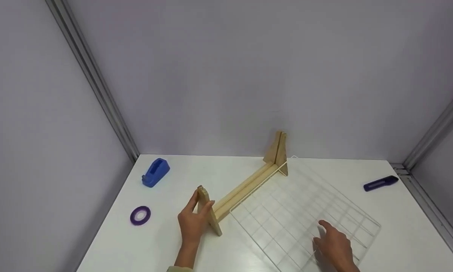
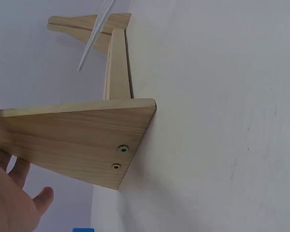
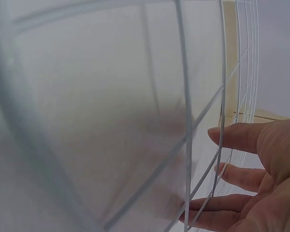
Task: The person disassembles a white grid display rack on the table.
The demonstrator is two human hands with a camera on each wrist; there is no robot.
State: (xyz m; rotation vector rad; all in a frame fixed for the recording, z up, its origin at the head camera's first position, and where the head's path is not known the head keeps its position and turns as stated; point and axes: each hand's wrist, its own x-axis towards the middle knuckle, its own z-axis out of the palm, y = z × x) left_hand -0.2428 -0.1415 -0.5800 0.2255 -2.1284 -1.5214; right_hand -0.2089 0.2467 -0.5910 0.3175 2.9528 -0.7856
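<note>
A wooden stand lies diagonally across the table, with a long crossbar (image 1: 245, 189) joining two upright end pieces. My left hand (image 1: 192, 223) grips the upper part of the near end piece (image 2: 72, 140), whose outer face carries two metal fasteners (image 2: 123, 148). The far end piece (image 1: 280, 153) stands near the back wall. Against the stand's right side leans a white wire grid (image 1: 249, 233), one edge running along the crossbar. My right hand (image 1: 334, 243) is at the grid's lower right part. In the right wrist view its fingers extend loosely among the wires.
On the left of the table sit a blue tape dispenser (image 1: 156, 172) and a purple tape roll (image 1: 146, 216). A dark utility knife (image 1: 380, 183) lies at the right. Grey walls (image 1: 211, 75) enclose the back and both sides.
</note>
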